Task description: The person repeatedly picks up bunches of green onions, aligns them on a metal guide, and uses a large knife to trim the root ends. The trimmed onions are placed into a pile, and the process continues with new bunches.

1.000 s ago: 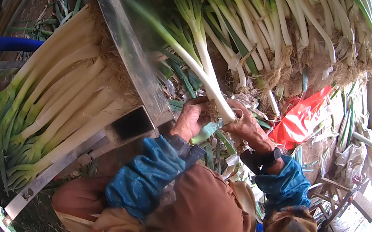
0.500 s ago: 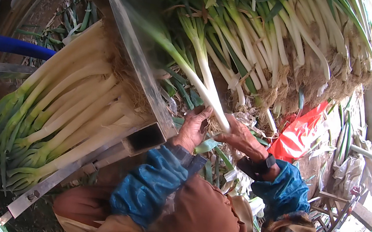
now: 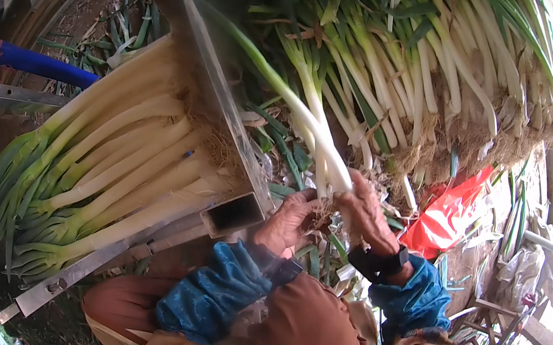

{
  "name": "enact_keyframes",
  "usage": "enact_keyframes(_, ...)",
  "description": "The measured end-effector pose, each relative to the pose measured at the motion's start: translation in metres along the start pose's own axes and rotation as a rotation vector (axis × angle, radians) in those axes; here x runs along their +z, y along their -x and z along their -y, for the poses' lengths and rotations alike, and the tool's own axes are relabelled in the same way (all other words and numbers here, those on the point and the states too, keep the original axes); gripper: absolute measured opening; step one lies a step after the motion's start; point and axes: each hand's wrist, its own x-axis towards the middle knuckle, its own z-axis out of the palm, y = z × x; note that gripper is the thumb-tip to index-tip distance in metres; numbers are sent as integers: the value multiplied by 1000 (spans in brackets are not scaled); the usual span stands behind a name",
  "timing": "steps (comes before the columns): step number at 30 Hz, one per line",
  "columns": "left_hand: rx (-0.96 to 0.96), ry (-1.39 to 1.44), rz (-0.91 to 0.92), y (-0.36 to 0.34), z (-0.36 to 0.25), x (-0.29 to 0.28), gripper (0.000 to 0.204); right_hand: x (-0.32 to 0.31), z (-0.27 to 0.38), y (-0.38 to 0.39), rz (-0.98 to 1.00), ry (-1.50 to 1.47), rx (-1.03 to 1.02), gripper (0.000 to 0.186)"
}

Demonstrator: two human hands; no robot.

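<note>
In front of my knees, my two hands meet at the root ends of two long green onions. My right hand (image 3: 370,216) is closed around the white end of the front green onion (image 3: 308,122), whose green top slants up and left and blurs out. Behind it, a second stalk's white end reaches down to my left hand (image 3: 287,222), where brown roots (image 3: 322,211) hang beside the closed fingers. The fingertips are partly hidden there. To the left, trimmed green onions (image 3: 102,165) lie side by side in a metal rack (image 3: 217,82), roots toward its upright plate.
A big heap of untrimmed green onions (image 3: 381,73) with soil on the roots lies at the far right. Next to it is a red plastic sheet (image 3: 446,214). A blue bar (image 3: 45,66) stands left of the rack. A small wooden stool (image 3: 494,333) is at right.
My right hand has shifted slightly up and right with the front stalk. My left hand has turned lower, and roots now show between the hands. The whole view has shifted slightly.
</note>
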Motion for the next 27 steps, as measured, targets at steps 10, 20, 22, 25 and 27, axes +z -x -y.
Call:
enact_keyframes(10,-68,-67,-146,-2,8,-21,32,-3,-21,-40,184,645,66,35)
enact_keyframes(20,-153,522,177,-17,16,-26,28,-15,-19,-44,410,761,-525,21)
enact_keyframes(22,-119,344,93,-20,18,-21,27,-18,-21,-47,307,926,-649,15)
enact_keyframes(25,-109,309,92,-21,21,-23,27,-16,-20,-41,206,726,-365,14)
enact_keyframes(27,-102,291,75,-17,21,-28,27,-8,-12,-41,86,385,-25,14)
